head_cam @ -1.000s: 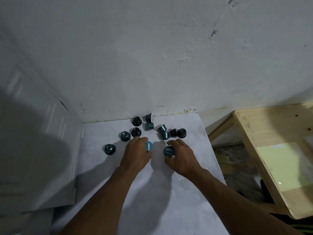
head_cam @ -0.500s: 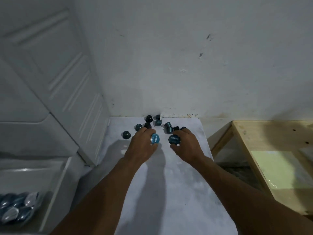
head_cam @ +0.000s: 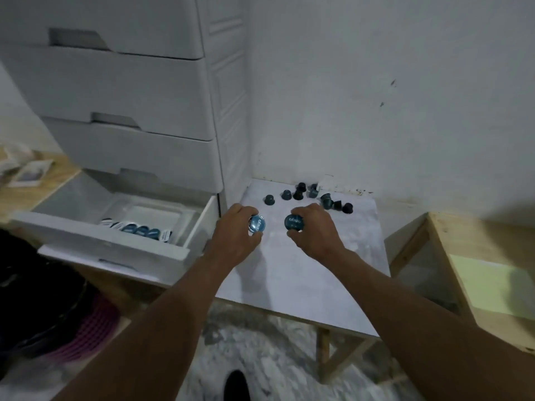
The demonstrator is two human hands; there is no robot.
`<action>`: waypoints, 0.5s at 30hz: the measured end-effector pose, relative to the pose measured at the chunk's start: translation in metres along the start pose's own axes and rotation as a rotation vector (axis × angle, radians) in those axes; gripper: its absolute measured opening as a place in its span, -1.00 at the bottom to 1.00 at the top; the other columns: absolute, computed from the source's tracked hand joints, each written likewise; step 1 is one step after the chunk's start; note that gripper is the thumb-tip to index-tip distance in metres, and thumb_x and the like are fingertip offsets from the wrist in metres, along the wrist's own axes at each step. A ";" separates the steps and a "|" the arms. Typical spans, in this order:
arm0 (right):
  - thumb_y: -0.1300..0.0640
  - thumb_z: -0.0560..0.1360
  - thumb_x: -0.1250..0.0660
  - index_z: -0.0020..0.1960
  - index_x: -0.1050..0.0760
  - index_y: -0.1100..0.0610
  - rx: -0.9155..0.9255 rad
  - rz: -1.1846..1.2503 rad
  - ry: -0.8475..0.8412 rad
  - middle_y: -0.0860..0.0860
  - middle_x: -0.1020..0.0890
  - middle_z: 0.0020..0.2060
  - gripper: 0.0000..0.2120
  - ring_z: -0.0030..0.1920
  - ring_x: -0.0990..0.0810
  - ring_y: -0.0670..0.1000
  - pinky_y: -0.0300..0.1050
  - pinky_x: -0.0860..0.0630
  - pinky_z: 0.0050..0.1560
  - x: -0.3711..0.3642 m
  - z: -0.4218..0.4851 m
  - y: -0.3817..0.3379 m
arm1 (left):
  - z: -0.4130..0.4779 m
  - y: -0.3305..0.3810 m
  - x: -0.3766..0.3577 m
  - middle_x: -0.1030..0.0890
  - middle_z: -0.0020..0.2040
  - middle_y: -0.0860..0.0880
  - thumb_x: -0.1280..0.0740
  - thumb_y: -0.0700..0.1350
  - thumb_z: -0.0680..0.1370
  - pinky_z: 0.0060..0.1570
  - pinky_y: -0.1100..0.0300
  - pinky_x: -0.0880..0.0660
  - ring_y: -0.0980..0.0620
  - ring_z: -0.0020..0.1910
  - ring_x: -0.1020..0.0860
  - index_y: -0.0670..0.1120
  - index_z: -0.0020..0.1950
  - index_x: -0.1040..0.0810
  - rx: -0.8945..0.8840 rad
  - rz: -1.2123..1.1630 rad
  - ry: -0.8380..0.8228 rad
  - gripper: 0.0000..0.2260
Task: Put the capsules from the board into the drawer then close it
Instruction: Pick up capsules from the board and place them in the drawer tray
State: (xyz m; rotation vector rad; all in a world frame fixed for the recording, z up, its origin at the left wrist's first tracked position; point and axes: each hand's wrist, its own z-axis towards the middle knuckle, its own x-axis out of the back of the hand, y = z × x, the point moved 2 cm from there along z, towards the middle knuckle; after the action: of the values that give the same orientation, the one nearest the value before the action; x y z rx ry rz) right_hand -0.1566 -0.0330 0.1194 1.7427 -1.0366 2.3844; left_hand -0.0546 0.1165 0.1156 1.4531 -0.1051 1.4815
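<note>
The left hand [head_cam: 236,230] is curled round a small blue capsule with a printed foil lid [head_cam: 257,224], which it pinches between thumb and fingertips with the lid turned up. The right hand [head_cam: 314,233] grips a second blue capsule [head_cam: 294,222] the same way. The two hands sit side by side, close but apart, over the left middle of the flat white board [head_cam: 304,273]. I cannot tell whether either touches its surface.

At the far end of the board, near the wall, a scatter of dark loose capsules [head_cam: 327,202] lies on the surface. Most rest on their wide ends, and a few are tipped on their sides.

Just left of the board stands a white plastic chest of drawers [head_cam: 130,91]. Its upper drawers are pushed in. The white open drawer [head_cam: 115,250] below them is pulled out toward the near left. Inside it, a row of blue stored capsules [head_cam: 142,229] lies against the near wall. A bare wooden table [head_cam: 463,235] stands to the right of the board.
</note>
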 end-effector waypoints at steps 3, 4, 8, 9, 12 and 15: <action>0.18 0.41 -0.43 0.19 -0.52 0.17 0.049 0.031 -0.006 0.13 -0.54 0.08 -0.64 0.06 -0.52 0.11 -0.14 -0.42 0.03 -0.010 -0.009 -0.036 | -0.019 -0.019 0.026 -0.53 -0.02 -0.04 -0.44 -0.16 0.38 -0.07 0.20 -0.40 -0.01 -0.06 -0.51 -0.12 0.10 -0.54 0.028 0.040 0.035 -0.69; 0.18 0.41 -0.44 0.21 -0.51 0.17 0.067 0.039 -0.002 0.13 -0.54 0.11 -0.62 0.07 -0.53 0.11 -0.12 -0.43 0.06 -0.013 -0.012 -0.047 | -0.023 -0.026 0.035 -0.54 -0.02 -0.04 -0.42 -0.15 0.39 -0.08 0.23 -0.35 -0.02 -0.05 -0.50 -0.12 0.10 -0.54 0.035 0.058 0.041 -0.70; 0.16 0.42 -0.44 0.25 -0.49 0.16 0.104 0.032 0.010 0.12 -0.54 0.14 -0.58 0.13 -0.52 0.11 -0.08 -0.42 0.12 -0.033 -0.014 -0.092 | -0.041 -0.057 0.067 -0.53 0.01 -0.07 -0.42 -0.16 0.43 -0.07 0.26 -0.27 0.01 -0.05 -0.46 -0.14 0.13 -0.53 0.048 0.079 0.065 -0.71; 0.17 0.42 -0.44 0.25 -0.49 0.15 0.104 0.038 0.011 0.11 -0.54 0.14 -0.59 0.13 -0.52 0.11 -0.09 -0.42 0.11 -0.040 -0.013 -0.103 | -0.045 -0.065 0.076 -0.53 0.03 -0.07 -0.42 -0.16 0.43 -0.07 0.28 -0.27 0.03 -0.05 -0.45 -0.14 0.14 -0.53 0.051 0.079 0.069 -0.71; 0.20 0.41 -0.39 0.13 -0.53 0.15 0.119 0.039 0.017 0.09 -0.57 0.02 -0.71 0.07 -0.53 0.10 -0.18 -0.37 -0.04 -0.066 -0.006 -0.139 | -0.056 -0.097 0.106 -0.53 0.10 -0.09 -0.41 -0.16 0.45 -0.01 0.32 -0.27 0.01 0.03 -0.48 -0.14 0.22 -0.50 0.062 0.075 0.074 -0.65; 0.22 0.39 -0.39 0.10 -0.53 0.14 0.118 0.047 0.037 0.10 -0.58 0.00 -0.72 0.01 -0.52 0.08 -0.20 -0.37 -0.07 -0.091 0.000 -0.180 | -0.063 -0.133 0.142 -0.52 0.15 -0.11 -0.42 -0.15 0.45 0.06 0.28 -0.33 -0.03 0.10 -0.50 -0.15 0.28 -0.48 0.060 0.094 0.062 -0.59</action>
State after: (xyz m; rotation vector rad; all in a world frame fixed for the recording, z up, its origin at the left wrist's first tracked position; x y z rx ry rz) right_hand -0.0536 0.1404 0.1318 1.7206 -0.9624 2.5448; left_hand 0.0254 0.3039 0.1358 1.4656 -0.0919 1.6172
